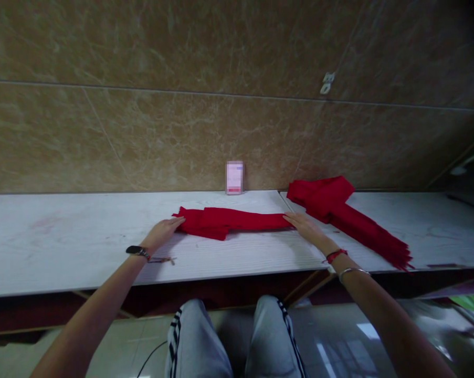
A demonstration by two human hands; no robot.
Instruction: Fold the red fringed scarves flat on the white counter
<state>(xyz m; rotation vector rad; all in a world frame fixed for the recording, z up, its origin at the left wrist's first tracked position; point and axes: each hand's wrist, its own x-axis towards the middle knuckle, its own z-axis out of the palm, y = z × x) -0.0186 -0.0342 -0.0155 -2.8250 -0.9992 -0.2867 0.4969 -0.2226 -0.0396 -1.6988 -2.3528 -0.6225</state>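
Note:
A red scarf [237, 219] with a fringed left end lies folded lengthwise on the white tabletop in front of me. At its left end my left hand [165, 234] has its fingers closed on the fabric near the fringe. My right hand [305, 229] grips the opposite end, fingers over the edge of the cloth. Both thumbs are mostly hidden. A second red scarf [331, 205] lies to the right, bent over itself, its fringe pointing toward the front edge; neither hand touches it.
A phone [234, 178] with a lit, blurred screen leans upright against the brown marbled wall [181, 142] behind the white table [83, 236]. A seam in the tabletop runs near the second scarf. A dark object [469, 184] sits at the far right. My knees are below the front edge.

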